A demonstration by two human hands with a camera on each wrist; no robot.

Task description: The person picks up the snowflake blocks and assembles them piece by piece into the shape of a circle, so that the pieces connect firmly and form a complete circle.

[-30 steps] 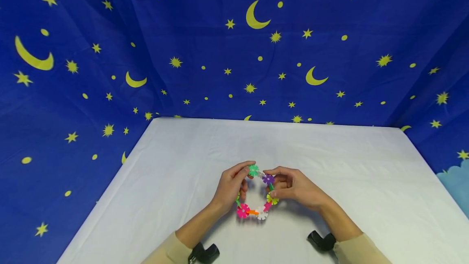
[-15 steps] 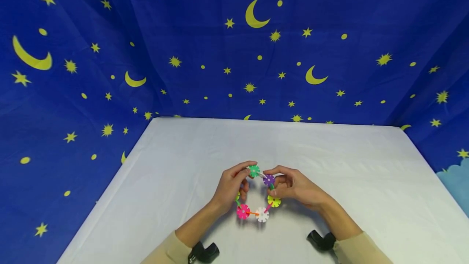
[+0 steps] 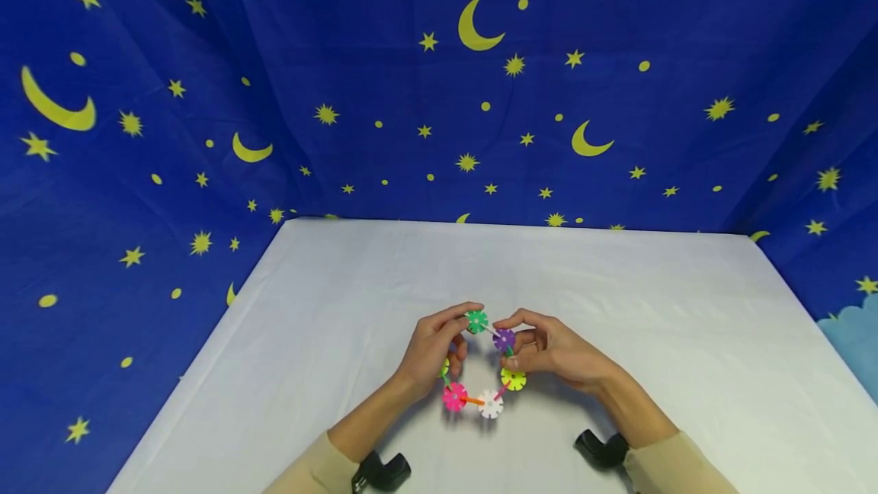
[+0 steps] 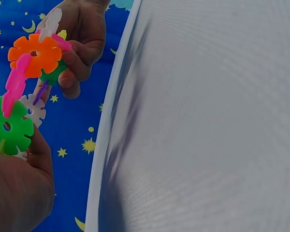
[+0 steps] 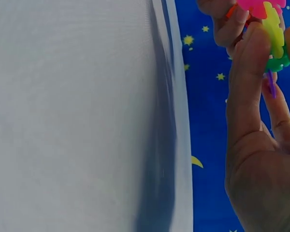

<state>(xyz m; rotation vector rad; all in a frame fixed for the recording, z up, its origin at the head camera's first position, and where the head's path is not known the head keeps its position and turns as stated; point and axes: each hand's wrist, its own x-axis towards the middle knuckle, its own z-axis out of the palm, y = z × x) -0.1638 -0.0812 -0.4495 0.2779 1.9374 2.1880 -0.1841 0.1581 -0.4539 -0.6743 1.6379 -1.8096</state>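
In the head view a ring of interlocking snowflake discs (image 3: 454, 397) in several colours is held up between both hands. My left hand (image 3: 427, 349) pinches it at the upper left, thumb and index finger at the green disc (image 3: 476, 321). On the other side my right hand (image 3: 564, 349) holds the ring between thumb and fingers, beside the purple disc (image 3: 504, 339) and above the yellow disc (image 3: 513, 379). At the bottom hang a pink disc and a white disc (image 3: 490, 405), joined by an orange one seen edge-on. The left wrist view shows an orange disc (image 4: 46, 57) facing the camera.
A white cloth-covered table (image 3: 357, 273) lies below the hands. Behind and beside it hang blue curtains (image 3: 384, 82) with yellow moons and stars. Black wrist mounts (image 3: 602, 450) show at both sleeves.
The ring's discs have turned slightly, so the yellow and white ones now face the head camera more fully. Both hands keep their hold and have barely moved.
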